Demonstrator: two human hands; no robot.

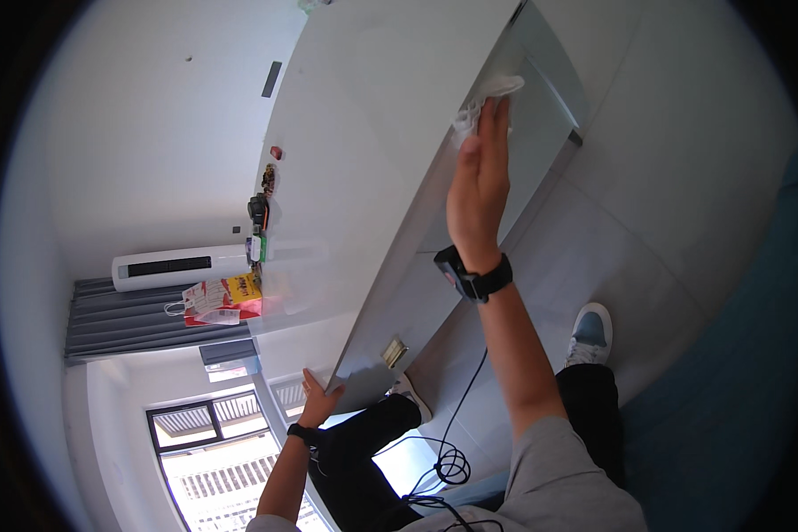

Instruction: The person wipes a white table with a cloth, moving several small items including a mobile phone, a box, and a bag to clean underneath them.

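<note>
A long white cabinet (355, 177) with glossy grey front panels runs diagonally before me. My right hand (481, 195) reaches up to its front, fingers extended and pressing a crumpled white tissue (503, 86) against the front near the far end. Part of the tissue bunches out beside the thumb, and the rest lies under the fingers. At the near left corner of the cabinet top rests my left hand (319, 401), thumb and fingers apart, holding nothing loose. Both wrists wear black bands; the right one carries a small dark device.
A metal hinge (395, 352) shows on the cabinet's near end. Paper bags (217, 301) and small items line its back edge. A black cable (452, 465) hangs coiled by my legs. Behind stand a white air conditioner (177, 266), grey curtain (151, 324) and window. A blue-grey surface (727, 381) lies right.
</note>
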